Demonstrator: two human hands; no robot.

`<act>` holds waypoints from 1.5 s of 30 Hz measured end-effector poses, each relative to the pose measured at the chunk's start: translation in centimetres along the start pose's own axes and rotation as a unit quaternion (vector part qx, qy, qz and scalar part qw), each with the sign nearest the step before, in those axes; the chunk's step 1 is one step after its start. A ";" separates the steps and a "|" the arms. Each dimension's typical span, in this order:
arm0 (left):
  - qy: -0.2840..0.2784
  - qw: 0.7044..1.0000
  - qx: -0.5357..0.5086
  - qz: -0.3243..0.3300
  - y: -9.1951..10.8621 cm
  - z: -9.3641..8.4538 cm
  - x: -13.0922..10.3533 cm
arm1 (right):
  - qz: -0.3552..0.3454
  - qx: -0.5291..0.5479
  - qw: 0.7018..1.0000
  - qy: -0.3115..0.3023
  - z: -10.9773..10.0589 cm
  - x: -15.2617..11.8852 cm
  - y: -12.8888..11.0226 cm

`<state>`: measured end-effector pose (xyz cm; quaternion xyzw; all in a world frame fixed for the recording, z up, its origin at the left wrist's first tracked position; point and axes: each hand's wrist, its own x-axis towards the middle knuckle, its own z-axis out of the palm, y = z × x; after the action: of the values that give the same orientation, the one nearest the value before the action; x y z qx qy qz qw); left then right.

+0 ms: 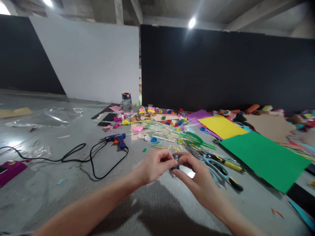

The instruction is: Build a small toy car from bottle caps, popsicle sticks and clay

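My left hand [157,165] and my right hand [197,172] meet over the table. Between their fingertips is a small dark bluish object [176,164] with a shiny top; the fingers hide much of it, so its kind is unclear. The left thumb and forefinger pinch it from one side, while the right fingers curl around the other. Just right of my right hand lie light blue-handled scissors [218,165] and yellow-and-black pliers [230,164]. Beyond the hands, thin wooden sticks [159,131] with green marks are spread out.
A blue glue gun [119,140] with a looping black cord [94,175] lies left. Green [263,160] and yellow [222,127] sheets lie right. A water bottle [127,103] stands at the back near coloured bottle caps [154,139]. A magenta device [11,172] sits far left.
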<state>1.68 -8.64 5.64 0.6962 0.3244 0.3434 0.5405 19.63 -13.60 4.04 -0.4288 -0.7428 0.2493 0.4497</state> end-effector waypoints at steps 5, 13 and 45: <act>0.003 0.998 0.046 0.038 -0.2 1.2 -0.4 | 0.056 0.065 0.996 -0.017 -0.6 -0.2 -0.3; -0.007 0.995 0.083 0.050 -0.7 2.3 -0.8 | 0.120 0.142 0.982 -0.032 -0.8 -0.7 1.0; 0.010 0.978 0.205 0.045 -2.5 2.8 -0.9 | 0.065 0.055 0.996 0.007 0.3 -1.5 1.3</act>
<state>3.27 -10.40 2.60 0.8025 0.3617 0.3008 0.3670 20.27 -14.20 2.27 -0.4526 -0.6952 0.3154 0.4609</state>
